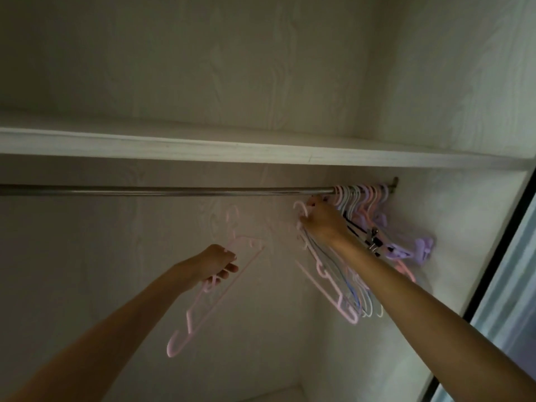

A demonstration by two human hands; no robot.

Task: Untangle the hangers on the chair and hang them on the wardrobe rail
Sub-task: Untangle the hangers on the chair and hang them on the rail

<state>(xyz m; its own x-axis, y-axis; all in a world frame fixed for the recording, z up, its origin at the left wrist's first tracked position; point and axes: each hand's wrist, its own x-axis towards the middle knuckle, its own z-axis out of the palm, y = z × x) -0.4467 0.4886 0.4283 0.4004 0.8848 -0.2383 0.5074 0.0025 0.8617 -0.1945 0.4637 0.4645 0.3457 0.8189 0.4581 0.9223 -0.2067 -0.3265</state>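
Two bare arms reach up into a pale wardrobe in the single head view. At lower centre the left hand point(216, 264) has its fingers curled round a pink hanger point(203, 297), which slants from its blurred hook in the middle of the frame down to its rounded end at lower left; this hanger hangs in the air, well below the rail point(174, 190) and not touching it. That metal rail runs across the middle of the frame from the left edge to a bracket at centre right, just under a white shelf point(261, 150). At the right of centre the right hand point(320, 220) grips a bunch of hangers point(339, 288) near their hooks, pink, white and blue ones pressed together and trailing down toward lower right beneath the forearm; their hooks sit just below the rail, and whether any touches it cannot be told. Right beside that hand, packed at the rail's right end, a row of hung hangers point(362, 198) in pink, white and lilac is hooked over the bar, with lilac clips and a dark clip hanger among them. A dark door edge point(499, 248) slants down the right side of the frame.
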